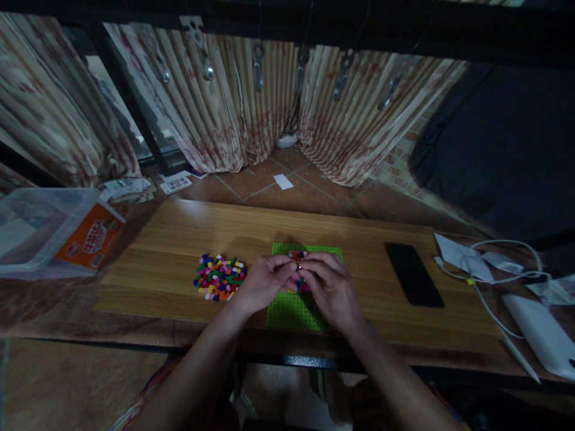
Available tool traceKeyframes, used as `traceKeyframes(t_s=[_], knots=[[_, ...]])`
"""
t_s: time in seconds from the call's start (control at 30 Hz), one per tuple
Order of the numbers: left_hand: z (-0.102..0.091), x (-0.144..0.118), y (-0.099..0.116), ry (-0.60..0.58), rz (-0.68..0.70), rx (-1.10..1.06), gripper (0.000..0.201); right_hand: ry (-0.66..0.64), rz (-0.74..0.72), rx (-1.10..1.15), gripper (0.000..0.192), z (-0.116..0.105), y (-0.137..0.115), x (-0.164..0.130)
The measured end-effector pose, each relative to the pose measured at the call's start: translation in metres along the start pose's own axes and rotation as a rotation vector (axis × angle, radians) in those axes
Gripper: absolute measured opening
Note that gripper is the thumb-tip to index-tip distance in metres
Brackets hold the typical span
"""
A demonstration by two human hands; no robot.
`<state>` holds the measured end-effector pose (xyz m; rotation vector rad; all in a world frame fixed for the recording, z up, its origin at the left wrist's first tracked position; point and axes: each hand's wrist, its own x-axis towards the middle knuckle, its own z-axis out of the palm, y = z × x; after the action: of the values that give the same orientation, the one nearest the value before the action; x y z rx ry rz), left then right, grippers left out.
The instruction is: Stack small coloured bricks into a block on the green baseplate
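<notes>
My left hand [266, 279] and my right hand [333, 288] meet over a green studded baseplate [294, 314]. Both are closed, thumbs and fingers pinched together at the tips. Whatever sits between the fingertips is too small and too covered to name. Small coloured toy bricks [297, 254] are on the baseplate just beyond and beneath my fingers, partly hidden by them. To the left, a loose pile of tiny bricks [220, 276] in many colours lies on the wooden tabletop [148, 263].
A black phone [414, 274] lies right of the baseplate. Farther right are white cables [534, 272], papers [462, 257] and a white oblong device [539, 335]. A clear plastic bin [45, 239] with an orange label stands at the left end. Curtains [251, 108] hang behind the table.
</notes>
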<state>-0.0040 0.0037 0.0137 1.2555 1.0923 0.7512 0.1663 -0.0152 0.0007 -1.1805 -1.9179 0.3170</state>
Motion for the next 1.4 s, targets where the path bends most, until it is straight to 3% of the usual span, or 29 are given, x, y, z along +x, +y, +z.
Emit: traceKeyframes(t_s=[0.17, 0.3, 0.5, 0.7, 0.8, 1.03, 1.27, 1.4], knots=[[-0.009, 0.004, -0.008, 0.147, 0.144, 0.236, 0.024, -0.004, 0.129, 0.012, 0.011, -0.006, 0.013, 0.001], [-0.011, 0.005, -0.011, 0.23, 0.2, 0.364, 0.021, -0.051, 0.142, 0.012, 0.011, -0.007, 0.019, -0.001], [-0.008, 0.002, -0.006, 0.193, 0.199, 0.394, 0.019, -0.066, 0.148, -0.035, 0.011, -0.003, 0.018, -0.001], [-0.008, 0.0, -0.005, 0.169, 0.19, 0.399, 0.019, 0.002, 0.236, -0.001, 0.008, 0.0, 0.018, 0.001], [-0.007, -0.001, -0.004, 0.177, 0.191, 0.389, 0.018, 0.055, 0.347, 0.076, 0.009, 0.004, 0.022, 0.001], [-0.009, -0.003, -0.001, 0.181, 0.19, 0.405, 0.019, 0.108, 0.735, 0.402, 0.036, 0.015, 0.025, 0.001], [-0.018, -0.001, -0.007, 0.185, 0.18, 0.419, 0.021, 0.202, 0.778, 0.551, 0.033, 0.021, 0.012, 0.004], [-0.04, -0.001, -0.01, 0.261, 0.206, 0.397, 0.023, 0.169, 0.759, 0.55, 0.034, 0.022, 0.016, 0.001]])
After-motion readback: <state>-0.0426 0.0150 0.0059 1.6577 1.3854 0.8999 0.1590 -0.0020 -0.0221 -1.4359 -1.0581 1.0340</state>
